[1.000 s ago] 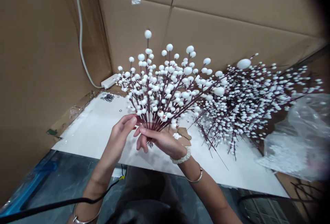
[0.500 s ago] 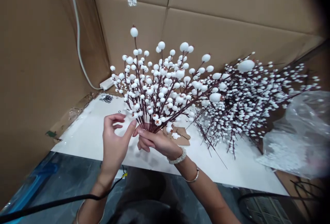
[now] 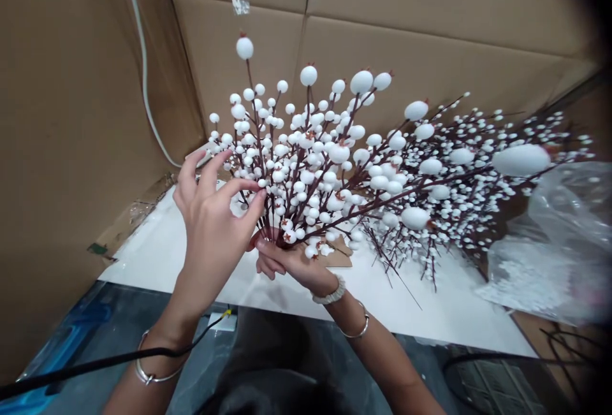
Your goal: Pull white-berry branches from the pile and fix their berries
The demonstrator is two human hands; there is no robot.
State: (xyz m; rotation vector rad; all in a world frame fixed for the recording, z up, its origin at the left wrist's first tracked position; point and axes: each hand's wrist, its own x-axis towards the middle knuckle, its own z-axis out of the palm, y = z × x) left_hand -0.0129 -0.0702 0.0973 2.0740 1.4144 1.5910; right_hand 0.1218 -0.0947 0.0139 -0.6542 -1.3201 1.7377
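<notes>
My right hand (image 3: pixel 291 261) is closed around the lower stems of a bunch of artificial white berry branches (image 3: pixel 306 179). The bunch fans upward and outward, with brown stems, round white berries and small reddish tips. At its left side my left hand (image 3: pixel 217 217) has thumb and forefinger pinched together on a thin berry stem (image 3: pixel 262 183), while its other fingers are raised and spread. The stems' lower ends are hidden behind my right hand.
A large heap of similar berry branches (image 3: pixel 459 192) lies to the right on the white board (image 3: pixel 377 313). Beyond it sits a clear plastic bag (image 3: pixel 535 268) with white pieces. Cardboard walls (image 3: pixel 406 0) stand behind and left. A black cable (image 3: pixel 95 364) crosses my left forearm.
My left hand has moved up and right to the bunch, and its thumb and forefinger have closed on a stem. The bunch leans closer and spreads further right. My right hand keeps its hold.
</notes>
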